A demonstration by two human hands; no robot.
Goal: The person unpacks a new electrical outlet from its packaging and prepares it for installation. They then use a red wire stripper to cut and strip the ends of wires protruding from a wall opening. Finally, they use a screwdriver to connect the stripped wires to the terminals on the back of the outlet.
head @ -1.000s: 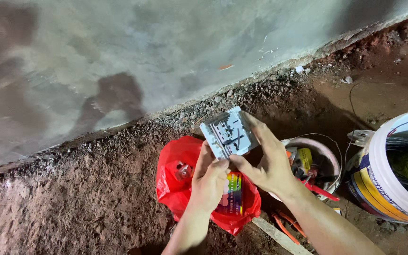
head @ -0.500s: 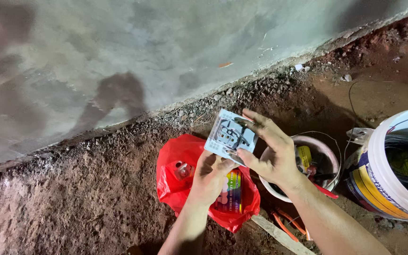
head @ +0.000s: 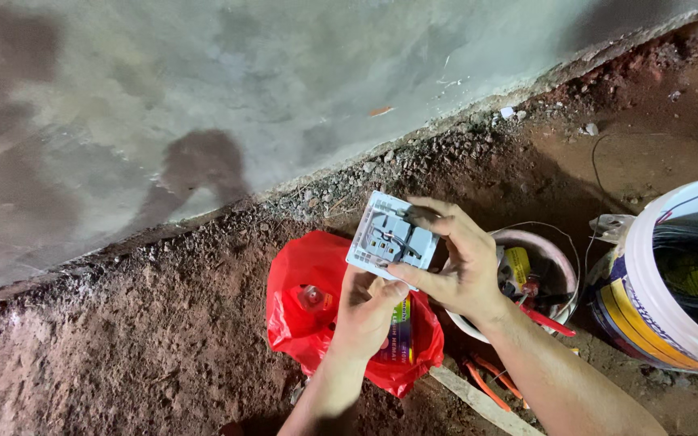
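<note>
A white square electrical socket plate [head: 391, 240] faces me with its grey back side up. My right hand [head: 456, 262] grips it from the right edge, fingers over the top and thumb under it. My left hand [head: 367, 313] comes up from below, its thumb touching the plate's lower edge. Both hands hover over a red plastic bag [head: 307, 305] lying on the dirt.
A grey plastered wall [head: 284, 89] meets reddish dirt ground [head: 123, 339] with gravel along the foot. A small white bucket [head: 555, 254] with tools sits right of the hands. A large white bucket [head: 656, 282] holding coiled cable stands at far right. A wooden strip [head: 478, 404] lies below.
The socket plate has tilted and shifted slightly between my hands. My right hand's fingers have moved over its top edge.
</note>
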